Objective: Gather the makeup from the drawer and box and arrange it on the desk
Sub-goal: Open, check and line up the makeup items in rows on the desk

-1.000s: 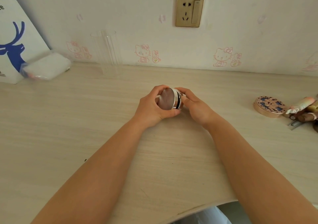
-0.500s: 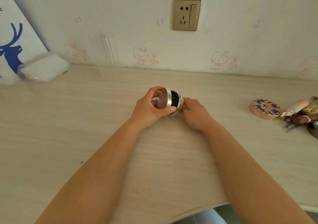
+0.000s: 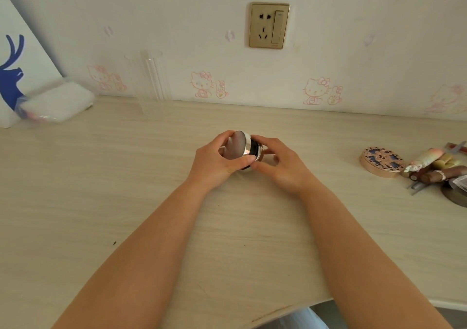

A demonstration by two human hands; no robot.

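Compact (image 3: 237, 148) on edge | left hand (image 3: 214, 161) grips lid | right hand (image 3: 283, 164) pinches half-hidden base

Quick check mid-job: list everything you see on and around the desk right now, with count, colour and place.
Round silver-lidded compact: one, silver and black, desk centre, tilted on edge between both hands.
Round patterned compact: one, tan with blue, desk right.
Heap of small makeup items: number unclear, pink, yellow, brown, right edge beside the patterned compact.
Clear plastic cylinder: one, transparent, upright against the wall.
White wrapped packet: one, white, far left.
White board with blue deer: one, leaning, far left.
Wall socket: one, gold, on the wall.
Wooden desk: one, pale.
Left hand: grips the lid.
Right hand: fingers curl around the base.
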